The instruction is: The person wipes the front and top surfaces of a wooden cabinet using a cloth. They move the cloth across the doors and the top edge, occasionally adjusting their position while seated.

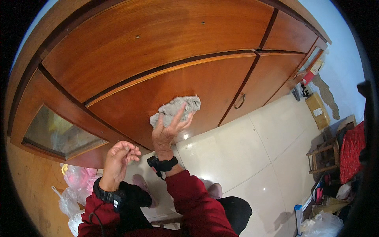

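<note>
My right hand [168,130] presses a crumpled grey cloth [176,111] flat against the lower wooden panel [219,80] of a brown cabinet. Its fingers lie spread over the cloth. To the left, my left hand [122,160] hangs in the air in front of the cabinet, palm partly turned up and fingers loosely curled, with nothing visible in it. A black strapped device sits on each wrist. Two small screw-like fittings [202,22] show on the upper panel [165,32], and a glass-fronted door [59,133] is at the left.
A curved metal handle [239,101] juts from the right-hand door. Plastic bags [74,189] hang or lie at lower left. On the tiled floor [260,154] at right are a cardboard box [317,110], a small wooden stool [324,158] and piled belongings. My feet are below.
</note>
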Available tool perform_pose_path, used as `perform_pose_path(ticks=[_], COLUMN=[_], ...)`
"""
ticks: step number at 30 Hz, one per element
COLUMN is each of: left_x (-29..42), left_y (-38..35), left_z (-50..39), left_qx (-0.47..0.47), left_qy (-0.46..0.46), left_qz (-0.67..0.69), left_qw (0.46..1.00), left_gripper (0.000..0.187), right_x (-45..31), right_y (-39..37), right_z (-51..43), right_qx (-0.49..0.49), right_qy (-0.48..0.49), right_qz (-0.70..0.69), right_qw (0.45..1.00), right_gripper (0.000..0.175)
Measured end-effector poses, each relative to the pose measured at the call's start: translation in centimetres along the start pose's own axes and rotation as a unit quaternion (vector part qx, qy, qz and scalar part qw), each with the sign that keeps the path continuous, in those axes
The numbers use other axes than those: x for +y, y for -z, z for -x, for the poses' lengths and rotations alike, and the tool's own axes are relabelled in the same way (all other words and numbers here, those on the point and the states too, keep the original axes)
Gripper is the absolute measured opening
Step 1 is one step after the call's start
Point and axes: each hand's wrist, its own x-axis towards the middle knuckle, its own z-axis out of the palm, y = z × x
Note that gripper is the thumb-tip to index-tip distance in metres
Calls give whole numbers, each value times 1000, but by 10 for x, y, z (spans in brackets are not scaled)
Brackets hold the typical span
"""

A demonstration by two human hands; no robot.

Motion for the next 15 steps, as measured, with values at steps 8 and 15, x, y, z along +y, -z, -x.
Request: perform_pose_path(ticks=[8,15], left_x=[1,-2], left_y=[7,3], left_z=[0,-6], left_qx=[6,7], left_qy=[0,13], left_qz=[9,3], left_qw=[1000,1000], left_gripper=[11,11], right_x=[161,235], right_y=[-28,-23], right_z=[79,100], right_qx=[43,61], right_qy=[-447,-679], right_qz=[-32,-434], right_qw=[893,588], right_gripper=[67,53])
